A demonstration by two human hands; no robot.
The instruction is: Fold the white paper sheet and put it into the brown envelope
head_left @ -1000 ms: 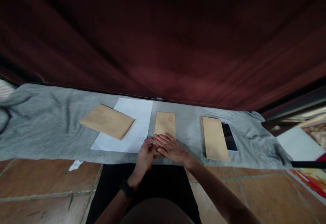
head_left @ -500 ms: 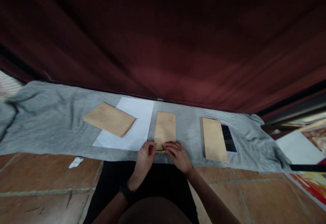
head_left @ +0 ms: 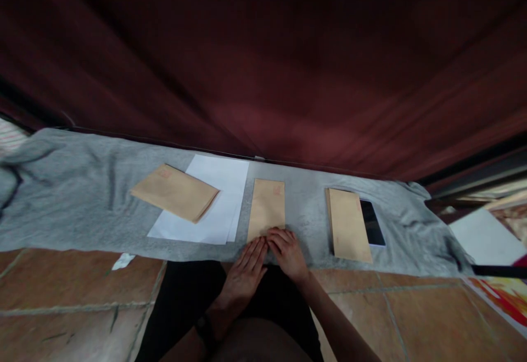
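Observation:
A brown paper envelope (head_left: pixel 267 204) lies upright before me on the grey cloth, faint red print near its top right corner. Across its near end rests my left hand (head_left: pixel 248 266), fingers stretched out and lying flat. My right hand (head_left: pixel 287 251) touches the same end from the right, fingers slightly bent with the tips on the paper; it grips nothing that I can see. Both hands' fingertips almost meet and hide the envelope's near edge.
To the left, a stack of brown envelopes (head_left: pixel 175 191) partly covers white paper sheets (head_left: pixel 218 200). On the right, more envelopes (head_left: pixel 349 226) lie beside a dark phone (head_left: pixel 373 223). Grey cloth (head_left: pixel 102 186) lies under everything; a dark red curtain (head_left: pixel 263 76) hangs behind. A white scrap (head_left: pixel 122 261) is on the tiles.
My left hand has gone from a pinch at the envelope's near left corner to lying flat across its near end. My right hand has hardly moved.

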